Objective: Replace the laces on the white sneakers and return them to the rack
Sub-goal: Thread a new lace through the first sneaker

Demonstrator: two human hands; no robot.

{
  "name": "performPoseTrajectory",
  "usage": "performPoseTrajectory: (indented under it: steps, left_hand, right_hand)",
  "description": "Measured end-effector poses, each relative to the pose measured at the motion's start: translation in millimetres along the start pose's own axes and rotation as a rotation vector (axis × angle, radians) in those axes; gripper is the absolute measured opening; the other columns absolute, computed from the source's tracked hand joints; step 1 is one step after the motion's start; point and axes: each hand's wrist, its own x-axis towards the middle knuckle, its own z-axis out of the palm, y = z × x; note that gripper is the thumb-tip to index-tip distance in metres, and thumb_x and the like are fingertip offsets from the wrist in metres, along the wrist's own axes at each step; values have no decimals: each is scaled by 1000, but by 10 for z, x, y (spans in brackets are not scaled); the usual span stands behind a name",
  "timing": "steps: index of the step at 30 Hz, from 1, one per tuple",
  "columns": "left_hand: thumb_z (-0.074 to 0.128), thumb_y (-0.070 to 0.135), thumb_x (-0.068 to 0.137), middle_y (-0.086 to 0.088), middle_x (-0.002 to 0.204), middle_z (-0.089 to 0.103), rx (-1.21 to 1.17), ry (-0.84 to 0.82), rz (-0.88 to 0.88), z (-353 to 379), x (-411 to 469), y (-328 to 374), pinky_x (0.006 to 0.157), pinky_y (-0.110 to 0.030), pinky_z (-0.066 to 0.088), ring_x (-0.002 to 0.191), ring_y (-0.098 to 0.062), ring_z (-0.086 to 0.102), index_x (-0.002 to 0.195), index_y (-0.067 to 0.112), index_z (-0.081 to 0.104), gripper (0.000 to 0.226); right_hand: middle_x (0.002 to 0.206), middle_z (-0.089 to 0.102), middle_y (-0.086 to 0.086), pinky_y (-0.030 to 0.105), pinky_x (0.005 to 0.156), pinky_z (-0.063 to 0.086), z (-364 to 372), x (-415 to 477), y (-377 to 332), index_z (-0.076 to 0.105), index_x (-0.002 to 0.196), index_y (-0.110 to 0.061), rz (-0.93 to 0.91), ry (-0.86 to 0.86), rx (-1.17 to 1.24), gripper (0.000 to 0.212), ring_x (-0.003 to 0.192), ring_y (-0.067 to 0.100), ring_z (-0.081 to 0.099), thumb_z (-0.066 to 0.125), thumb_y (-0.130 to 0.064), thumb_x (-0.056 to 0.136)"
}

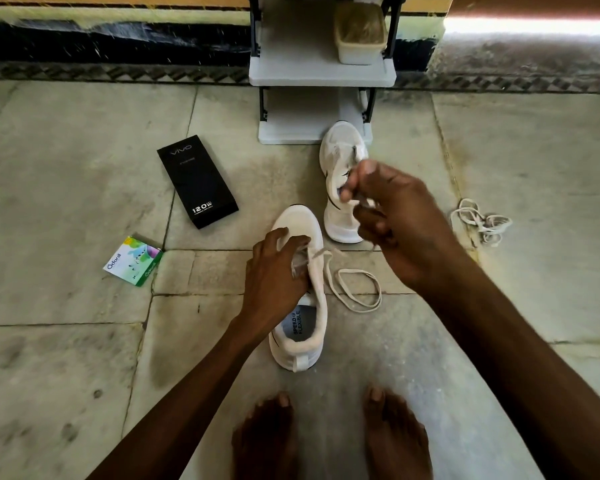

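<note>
A white sneaker (300,306) stands on the floor in front of me, toe pointing away. My left hand (274,271) grips its tongue and upper. A cream lace (355,289) runs from the shoe's eyelets and loops on the floor to its right. My right hand (395,216) is raised above the floor and pinches one end of that lace; the hand is blurred. The second white sneaker (340,178) lies beyond, partly hidden by my right hand, near the foot of the white shoe rack (321,74).
A bundled pile of laces (482,221) lies on the floor at right. A black phone box (196,181) and a small green and white box (132,261) lie at left. A tub (361,32) sits on the rack's shelf. My bare feet (329,434) are at the bottom.
</note>
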Motion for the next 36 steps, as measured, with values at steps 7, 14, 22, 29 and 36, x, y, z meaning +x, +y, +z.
performPoseTrajectory:
  steps: [7, 14, 22, 29, 36]
  left_hand:
    - [66, 23, 86, 2, 153, 30, -3, 7, 5, 16, -8, -4, 104, -39, 36, 132, -25, 33, 138, 32, 47, 56]
    - [63, 24, 91, 5, 152, 30, -71, 20, -30, 0, -14, -6, 103, -36, 38, 134, -21, 31, 138, 32, 48, 50]
    - [60, 10, 88, 3, 146, 39, -172, 36, -43, -20, 35, -17, 103, -26, 33, 131, -20, 37, 131, 25, 56, 46]
    - [62, 7, 85, 2, 134, 52, -279, 44, -126, -160, 105, -30, 92, -15, 33, 118, -10, 51, 120, 20, 64, 37]
    - [64, 8, 84, 2, 130, 54, -314, 36, -133, -206, 84, -2, 90, -18, 37, 112, -7, 50, 127, 20, 61, 44]
  right_hand:
    - [52, 44, -1, 32, 52, 28, -87, 151, 964, 38, 53, -15, 101, -79, -1138, 54, 54, 15, 47, 55, -44, 96]
    - [58, 62, -8, 9, 56, 36, -68, 149, 624, 65, 62, -18, -19, -89, -658, 38, 50, -3, 51, 57, -27, 98]
    - [76, 69, 7, 31, 67, 49, -357, 106, 725, 75, 75, -14, 283, -172, -1110, 26, 77, 19, 65, 61, -30, 90]
    - [107, 65, 6, 32, 78, 46, -371, 35, 788, 69, 105, -12, 458, -586, -1521, 32, 101, 26, 60, 48, -36, 99]
    - [103, 67, 8, 31, 68, 41, -230, 201, 862, 67, 98, -18, 32, -21, -1490, 19, 93, 30, 65, 56, -33, 96]
